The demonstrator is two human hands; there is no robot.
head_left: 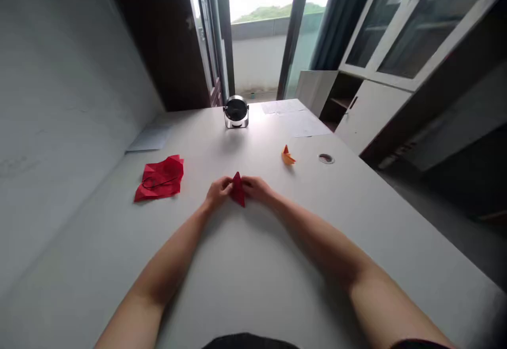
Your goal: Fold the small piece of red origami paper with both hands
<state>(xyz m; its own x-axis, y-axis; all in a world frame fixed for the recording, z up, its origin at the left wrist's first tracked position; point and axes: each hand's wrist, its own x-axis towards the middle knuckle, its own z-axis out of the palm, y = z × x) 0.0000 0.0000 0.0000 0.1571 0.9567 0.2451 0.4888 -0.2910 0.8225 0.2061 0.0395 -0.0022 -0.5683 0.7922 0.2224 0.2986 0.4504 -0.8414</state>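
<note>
Between my two hands stands a folded piece of red paper (238, 190), narrow and pointed at top and bottom, just above or on the white table. My left hand (218, 190) pinches its left edge with thumb and fingers. On the other side my right hand (256, 186) grips the right edge, its fingertips partly hidden behind the paper. To the right lies a small orange folded-paper piece (288, 156) with a red tip. A crumpled red sheet (161, 179) with a dark thin cord or line on it lies to the left.
On the white table (253, 275) a round silver-framed black device (236, 111) stands at the back. A roll of tape (326, 158) lies at the right, near white papers (304, 123). More pale sheets (149, 138) rest by the left wall. A white cabinet (372, 111) stands beyond the right edge.
</note>
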